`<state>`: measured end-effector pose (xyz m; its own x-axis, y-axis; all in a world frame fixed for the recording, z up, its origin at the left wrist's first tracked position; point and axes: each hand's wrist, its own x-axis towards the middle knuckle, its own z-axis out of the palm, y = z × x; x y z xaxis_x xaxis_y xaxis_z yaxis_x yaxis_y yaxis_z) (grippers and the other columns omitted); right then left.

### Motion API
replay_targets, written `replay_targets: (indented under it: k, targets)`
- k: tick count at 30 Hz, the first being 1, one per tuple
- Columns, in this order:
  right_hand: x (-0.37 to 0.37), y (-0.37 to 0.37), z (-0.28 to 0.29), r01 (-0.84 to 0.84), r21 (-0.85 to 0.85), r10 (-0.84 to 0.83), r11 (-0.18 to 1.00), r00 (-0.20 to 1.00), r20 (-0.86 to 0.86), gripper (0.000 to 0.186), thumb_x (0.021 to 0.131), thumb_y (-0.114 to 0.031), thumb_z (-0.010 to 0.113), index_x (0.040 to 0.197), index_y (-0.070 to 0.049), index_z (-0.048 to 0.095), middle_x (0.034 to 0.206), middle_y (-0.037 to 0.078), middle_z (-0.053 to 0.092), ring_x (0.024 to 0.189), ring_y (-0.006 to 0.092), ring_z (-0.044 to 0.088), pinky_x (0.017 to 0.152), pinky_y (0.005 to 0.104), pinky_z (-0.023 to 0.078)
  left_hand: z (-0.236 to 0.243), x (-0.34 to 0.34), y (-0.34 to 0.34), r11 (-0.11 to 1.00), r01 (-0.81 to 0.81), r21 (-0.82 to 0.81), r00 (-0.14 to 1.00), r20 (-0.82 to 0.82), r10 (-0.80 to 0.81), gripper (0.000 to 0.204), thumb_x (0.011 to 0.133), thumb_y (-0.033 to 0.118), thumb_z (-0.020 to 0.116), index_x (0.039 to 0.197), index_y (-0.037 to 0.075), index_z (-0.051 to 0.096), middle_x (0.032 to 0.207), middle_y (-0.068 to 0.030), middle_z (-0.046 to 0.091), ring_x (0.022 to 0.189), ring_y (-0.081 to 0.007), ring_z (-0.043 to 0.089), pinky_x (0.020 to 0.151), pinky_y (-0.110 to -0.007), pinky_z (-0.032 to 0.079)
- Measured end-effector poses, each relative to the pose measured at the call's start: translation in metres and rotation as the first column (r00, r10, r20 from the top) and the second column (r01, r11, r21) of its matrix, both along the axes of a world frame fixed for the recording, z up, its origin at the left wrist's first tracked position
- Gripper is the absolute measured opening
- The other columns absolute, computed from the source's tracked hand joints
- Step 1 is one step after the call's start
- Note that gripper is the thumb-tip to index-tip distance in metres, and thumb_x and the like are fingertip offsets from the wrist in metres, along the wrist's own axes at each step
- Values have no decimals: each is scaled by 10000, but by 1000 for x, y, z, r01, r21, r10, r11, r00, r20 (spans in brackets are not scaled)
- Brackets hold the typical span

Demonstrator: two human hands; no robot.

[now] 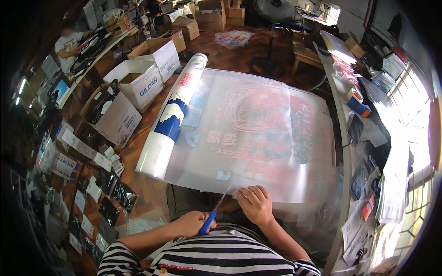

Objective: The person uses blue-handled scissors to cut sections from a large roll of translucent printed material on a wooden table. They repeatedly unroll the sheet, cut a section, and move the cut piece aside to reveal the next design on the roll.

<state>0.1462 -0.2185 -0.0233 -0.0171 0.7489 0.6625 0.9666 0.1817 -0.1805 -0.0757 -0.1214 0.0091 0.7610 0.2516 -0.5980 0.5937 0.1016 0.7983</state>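
Head view: left hand [195, 224] fingers clamped on blue-handled scissors [208, 221], blade tips at the near edge of a translucent plastic film [248, 142] showing red print. Right hand [254, 204] fingers pinched on that edge, just beside the tips. White-and-blue roll [171, 115] lies along the film's left side.

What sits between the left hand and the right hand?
In the head view, the blades of the scissors held by the left hand, angled toward the sheet by the right hand.
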Motion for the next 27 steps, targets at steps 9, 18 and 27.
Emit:
replay_targets:
  k: [9,18,27]
  targets:
    - [-2,-5,3,24,59,-25,998,999,21,125,742,-103,660,862,-70,669,942,28,626,862,190,592,779,358,483,-3,2,-8,986,84,141,991,-120,-67,321,811,285,593,951,6,665,827,-80,632,742,-155,588,671,-260,446]
    - [-5,-5,5,54,52,-54,997,999,4,95,747,-107,659,839,-84,666,934,22,630,859,191,589,774,366,475,0,16,-14,990,67,123,998,-29,-64,290,831,245,598,935,-23,640,705,-21,595,648,-118,550,616,-237,424]
    - [-8,-5,-10,42,65,-41,997,999,-16,174,716,-112,658,882,-61,670,972,22,637,892,198,587,804,370,463,-28,35,-28,940,-258,-225,951,115,288,205,909,203,583,877,1,583,694,-17,549,630,-95,514,599,-224,416]
